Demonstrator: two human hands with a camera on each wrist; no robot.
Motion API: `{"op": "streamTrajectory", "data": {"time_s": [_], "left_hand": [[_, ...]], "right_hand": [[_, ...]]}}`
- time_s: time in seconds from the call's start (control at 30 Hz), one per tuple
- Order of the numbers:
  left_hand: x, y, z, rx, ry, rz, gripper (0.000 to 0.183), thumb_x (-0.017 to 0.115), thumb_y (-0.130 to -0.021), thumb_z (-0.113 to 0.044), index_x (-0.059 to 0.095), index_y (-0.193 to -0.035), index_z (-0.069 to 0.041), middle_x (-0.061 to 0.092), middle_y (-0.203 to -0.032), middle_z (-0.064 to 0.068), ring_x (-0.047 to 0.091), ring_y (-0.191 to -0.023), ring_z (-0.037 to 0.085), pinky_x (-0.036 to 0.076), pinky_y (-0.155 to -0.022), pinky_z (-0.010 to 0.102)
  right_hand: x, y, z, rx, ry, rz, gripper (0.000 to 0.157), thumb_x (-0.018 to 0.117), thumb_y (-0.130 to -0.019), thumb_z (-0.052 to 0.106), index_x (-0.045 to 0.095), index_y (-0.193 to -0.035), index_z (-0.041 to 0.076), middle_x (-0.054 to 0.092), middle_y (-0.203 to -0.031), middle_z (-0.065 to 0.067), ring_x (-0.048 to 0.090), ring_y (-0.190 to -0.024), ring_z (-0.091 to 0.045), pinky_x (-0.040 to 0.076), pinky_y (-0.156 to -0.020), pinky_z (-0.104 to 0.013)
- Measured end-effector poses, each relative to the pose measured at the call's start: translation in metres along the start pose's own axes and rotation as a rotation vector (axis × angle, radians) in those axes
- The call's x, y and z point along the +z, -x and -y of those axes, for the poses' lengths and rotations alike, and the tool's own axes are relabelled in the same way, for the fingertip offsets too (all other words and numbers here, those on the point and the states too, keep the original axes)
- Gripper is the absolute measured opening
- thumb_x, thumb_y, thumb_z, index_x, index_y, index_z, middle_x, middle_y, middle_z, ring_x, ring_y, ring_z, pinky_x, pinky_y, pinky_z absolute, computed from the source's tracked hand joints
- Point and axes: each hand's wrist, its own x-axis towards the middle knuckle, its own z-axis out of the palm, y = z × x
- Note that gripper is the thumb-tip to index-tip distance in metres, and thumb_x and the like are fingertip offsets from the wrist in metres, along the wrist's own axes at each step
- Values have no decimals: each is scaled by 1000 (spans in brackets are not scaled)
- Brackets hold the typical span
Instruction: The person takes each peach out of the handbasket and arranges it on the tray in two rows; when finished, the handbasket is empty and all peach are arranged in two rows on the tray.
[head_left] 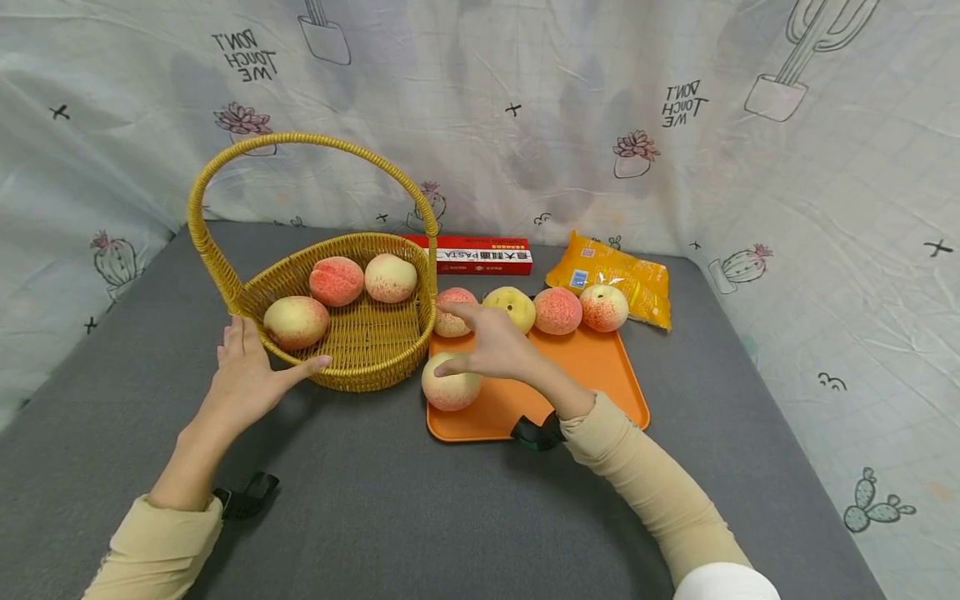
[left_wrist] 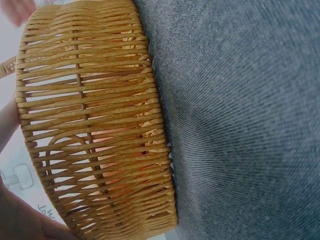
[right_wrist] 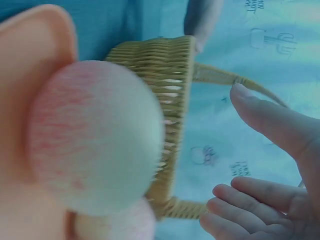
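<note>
Beige sleeves (head_left: pixel 652 490) reach forward, left hand (head_left: pixel 246 379) spread against a basket (head_left: pixel 371 379), right hand (head_left: pixel 497 343) wide near a peach (head_left: pixel 452 393) at an orange tray's (head_left: pixel 517 404) left edge; cupping it evenly should prevent rolling.

Shows golden-yellow weave in the basket (head_left: pixel 367 379), reddish speckles over cream on the frontmost peach (head_left: pixel 452 392), plain orange on the tray (head_left: pixel 603 379); displays beige on the sleeves (head_left: pixel 656 475), grey on the table (head_left: pixel 367 500), plant drawings (head_left: pixel 242 119) on the whitish backdrop (head_left: pixel 465 75).
</note>
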Motion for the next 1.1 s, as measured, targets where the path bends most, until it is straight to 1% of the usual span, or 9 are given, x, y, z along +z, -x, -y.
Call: {"op": "streamTrajectory", "data": {"time_s": [0.1, 0.2, 0.33, 0.53, 0.6, 0.67, 0.8, 0.93, 1.1], "left_hand": [[0, 0, 0, 0, 2, 1, 125, 55, -87, -68, -17, -142, 18, -24, -148, 39, -11, -130, 65, 9, -103, 73], [-1, 1, 0, -2, 6, 1, 125, 55, -87, -68, -17, -142, 18, -24, -148, 39, -11, -131, 65, 9, -104, 73], [-1, 1, 0, -7, 9, 4, 125, 55, -87, -68, -18, -142, 17, -25, -148, 38, -12, -131, 64, 8, -104, 72], [-1, 1, 0, -18, 12, 9, 126, 55, -86, -69, -19, -142, 17, -25, -148, 38, -12, -131, 65, 10, -102, 74], [-1, 1, 0, -19, 10, 9, 126, 55, -86, -69, -18, -142, 17, -24, -148, 38, -11, -130, 66, 11, -102, 74], [-2, 1, -1, -19, 11, 10, 126, 55, -86, -69, -18, -142, 17, -24, -148, 38, -11, -130, 66, 11, -102, 75], [-3, 1, -1, -17, 14, 13, 126, 55, -86, -69, -19, -142, 17, -25, -148, 38, -10, -130, 67, 12, -101, 75], [-4, 0, 0, -19, 13, 18, 126, 55, -86, -70, -19, -142, 16, -25, -148, 38, -9, -130, 67, 13, -101, 75], [-3, 0, -1, -22, 11, 18, 127, 55, -85, -71, -18, -142, 17, -23, -148, 39, -9, -130, 66, 12, -102, 74]], "right_hand": [[-3, -7, 11, 4, -8, -2, 83, 87, -74, 26, 48, -143, 3, 53, -140, -15, 54, -121, -32, 46, -98, -43], [-4, -14, 23, -2, 14, 4, 83, 86, -75, 27, 47, -144, 5, 52, -141, -14, 51, -126, -29, 44, -101, -42], [-6, -24, 39, -11, 51, 5, 84, 87, -74, 28, 46, -144, 5, 51, -142, -11, 49, -129, -25, 41, -105, -38], [-7, -40, 61, -25, 81, 34, 87, 87, -74, 29, 44, -146, 6, 49, -145, -7, 49, -129, -22, 44, -101, -36], [-7, -48, 65, -36, 81, 40, 87, 87, -74, 28, 43, -146, 5, 48, -146, -8, 47, -131, -22, 43, -103, -35], [-7, -58, 68, -33, 102, 46, 87, 86, -75, 28, 42, -147, 5, 46, -147, -9, 44, -133, -23, 41, -105, -34], [-6, -81, 67, 15, 157, 67, 87, 85, -77, 28, 40, -148, 6, 45, -148, -8, 42, -135, -23, 38, -108, -34], [-2, -100, 64, 68, 170, 85, 87, 84, -77, 28, 40, -148, 6, 46, -147, -7, 45, -133, -23, 39, -106, -31], [4, -119, 61, 125, 207, 102, 87, 84, -77, 30, 40, -149, 7, 47, -146, -8, 48, -129, -23, 41, -104, -31]]}}
